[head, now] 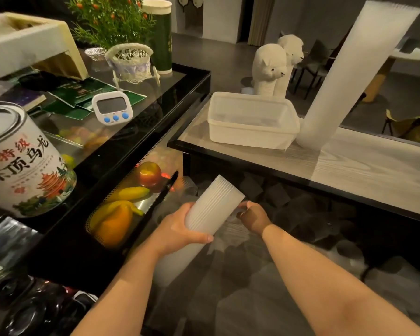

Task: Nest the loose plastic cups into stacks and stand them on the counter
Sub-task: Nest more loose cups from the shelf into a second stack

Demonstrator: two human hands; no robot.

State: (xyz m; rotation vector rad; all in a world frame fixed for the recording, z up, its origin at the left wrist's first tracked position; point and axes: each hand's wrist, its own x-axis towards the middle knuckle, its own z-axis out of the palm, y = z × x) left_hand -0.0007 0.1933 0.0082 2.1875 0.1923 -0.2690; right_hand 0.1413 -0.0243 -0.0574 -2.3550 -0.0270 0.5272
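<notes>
A short stack of nested cups (211,209) lies tilted in the left hand (180,229), rims pointing up and away, held low in front of the worktop (349,163). That hand's fingers and thumb curl round the stack's lower half. The right hand (252,217) sits just beside the stack, fingers curled and pinching a loose cup (238,212). On the worktop a very tall stack of cups (354,78) stands leaning, just beside a clear plastic tub (250,120).
</notes>
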